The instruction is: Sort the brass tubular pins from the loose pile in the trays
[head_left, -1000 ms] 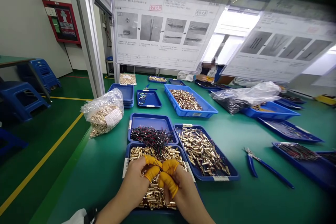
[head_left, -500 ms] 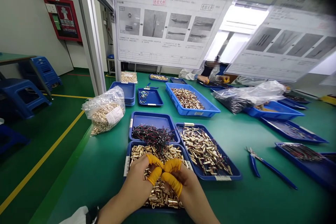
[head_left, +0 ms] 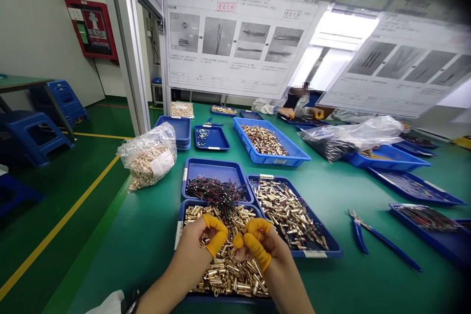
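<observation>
My left hand [head_left: 200,239] and my right hand [head_left: 263,245], both with yellow finger cots, hover over a blue tray [head_left: 181,218] of short brass sleeves [head_left: 235,270]. Left thumb and forefinger are pinched together; what lies between them is hidden. The right fingers are also closed at the tips, around something too small to make out. A gap separates the two hands. Just behind them, a bundle of thin black and red wires [head_left: 217,191] spills from another blue tray [head_left: 213,168] over the sleeves. To the right stands a tray [head_left: 316,254] of brass pieces, some with wires [head_left: 287,211].
Blue-handled pliers [head_left: 375,235] lie at the right. A bag of brass parts [head_left: 150,159] sits at the left, near stacked trays [head_left: 178,130]. Farther back are a blue bin [head_left: 279,159] and a co-worker's hands [head_left: 287,112]. Instruction sheets [head_left: 235,68] hang ahead.
My hands have parted: their fingertips met before, and now the right hand is farther right. The view has shifted slightly.
</observation>
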Tool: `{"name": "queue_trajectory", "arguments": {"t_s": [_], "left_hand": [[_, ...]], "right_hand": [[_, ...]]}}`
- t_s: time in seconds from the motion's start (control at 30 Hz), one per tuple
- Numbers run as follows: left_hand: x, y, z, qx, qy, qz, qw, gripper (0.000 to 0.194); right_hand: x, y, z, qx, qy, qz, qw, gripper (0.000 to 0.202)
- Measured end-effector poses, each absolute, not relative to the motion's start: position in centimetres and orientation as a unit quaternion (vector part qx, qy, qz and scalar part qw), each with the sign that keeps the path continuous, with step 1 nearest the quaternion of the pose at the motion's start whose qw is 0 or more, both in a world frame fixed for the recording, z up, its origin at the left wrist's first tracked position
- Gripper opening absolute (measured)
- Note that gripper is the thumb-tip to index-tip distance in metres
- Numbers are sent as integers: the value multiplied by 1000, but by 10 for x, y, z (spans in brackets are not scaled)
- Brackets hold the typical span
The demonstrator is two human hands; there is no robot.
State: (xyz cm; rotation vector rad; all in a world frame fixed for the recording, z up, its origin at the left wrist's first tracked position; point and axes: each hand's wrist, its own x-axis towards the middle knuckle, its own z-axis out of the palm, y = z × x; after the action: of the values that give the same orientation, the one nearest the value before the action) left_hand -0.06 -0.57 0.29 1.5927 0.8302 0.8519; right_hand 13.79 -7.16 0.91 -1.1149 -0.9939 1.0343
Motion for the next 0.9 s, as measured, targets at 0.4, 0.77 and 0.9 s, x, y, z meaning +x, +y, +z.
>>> {"name": "queue_trajectory", "arguments": {"t_s": [0.4, 0.77, 0.9], "left_hand": [[-3, -11, 5, 762, 317, 388, 409, 13], [-1, -16, 11, 740, 305, 430, 418, 13], [-2, -15, 10, 747, 293, 442, 400, 14]], "right_hand": [[131, -73, -3, -570, -544, 327, 523, 21], [129, -72, 10, -453, -435, 519, 581, 24], [131, -70, 10, -442, -419, 536, 585, 24]]}}
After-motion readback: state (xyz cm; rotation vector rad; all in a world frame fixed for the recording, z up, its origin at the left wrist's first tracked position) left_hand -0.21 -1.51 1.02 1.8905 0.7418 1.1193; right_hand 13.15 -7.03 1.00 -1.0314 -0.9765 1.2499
